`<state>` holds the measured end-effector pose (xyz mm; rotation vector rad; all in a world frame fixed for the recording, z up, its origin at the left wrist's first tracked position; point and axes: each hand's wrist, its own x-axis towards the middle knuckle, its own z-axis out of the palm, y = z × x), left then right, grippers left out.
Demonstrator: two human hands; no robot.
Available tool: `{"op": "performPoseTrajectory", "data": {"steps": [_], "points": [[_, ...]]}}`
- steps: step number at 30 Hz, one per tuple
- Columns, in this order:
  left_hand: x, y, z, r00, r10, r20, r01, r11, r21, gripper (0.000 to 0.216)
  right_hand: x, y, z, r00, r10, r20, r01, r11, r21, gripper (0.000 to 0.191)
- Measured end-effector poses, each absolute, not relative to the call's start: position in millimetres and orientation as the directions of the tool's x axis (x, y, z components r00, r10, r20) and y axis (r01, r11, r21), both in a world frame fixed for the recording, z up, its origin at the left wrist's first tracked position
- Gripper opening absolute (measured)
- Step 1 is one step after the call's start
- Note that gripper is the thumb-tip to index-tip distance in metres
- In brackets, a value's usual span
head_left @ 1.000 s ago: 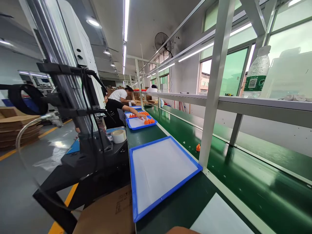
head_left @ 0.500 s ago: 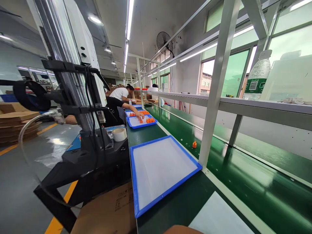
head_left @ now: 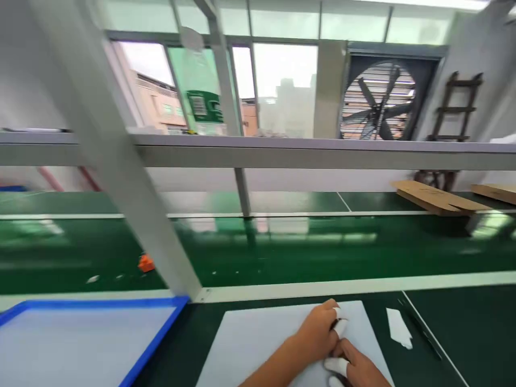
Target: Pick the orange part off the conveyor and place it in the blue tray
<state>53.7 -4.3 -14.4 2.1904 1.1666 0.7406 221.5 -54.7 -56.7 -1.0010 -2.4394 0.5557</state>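
My left hand [head_left: 316, 336] and my right hand [head_left: 357, 370] meet at the bottom centre, resting on a white sheet [head_left: 258, 338] that lies on the dark green bench. Both wear white finger cots on the fingertips. The fingers are curled close together, and motion blur hides whether anything small sits between them. A blue-rimmed white tray [head_left: 80, 305] lies to the left of the sheet.
A small orange part [head_left: 145, 263] lies on the green conveyor belt [head_left: 322, 252] behind a slanted white post [head_left: 133, 199]. A white scrap [head_left: 399, 327] sits right of the sheet. Cardboard pieces [head_left: 435, 196] lie far right. A shelf beam [head_left: 282, 153] crosses overhead, with a wall fan [head_left: 379, 102] behind it.
The view has swung right, from along the line with the machine and co-workers to straight across the belt. Both of my hands have come into view on the white sheet.
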Motion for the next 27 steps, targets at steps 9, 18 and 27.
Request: {"op": "performPoseTrajectory", "data": {"steps": [9,18,27], "points": [[51,-5,-7,0.555,0.809,0.192,0.405,-0.465,0.787,0.042,224,-57,-41,-0.784,0.603,0.145,0.558,0.788,-0.262,0.027],[49,-5,-1,0.556,0.817,0.153,0.442,-0.447,0.778,0.043,225,-68,-29,-0.725,0.665,0.181,0.596,0.736,-0.321,0.019],[49,-6,-8,0.560,0.784,0.268,0.435,-0.553,0.711,0.040,229,-72,-7,-0.765,0.625,0.158,0.577,0.773,-0.264,0.039]]}}
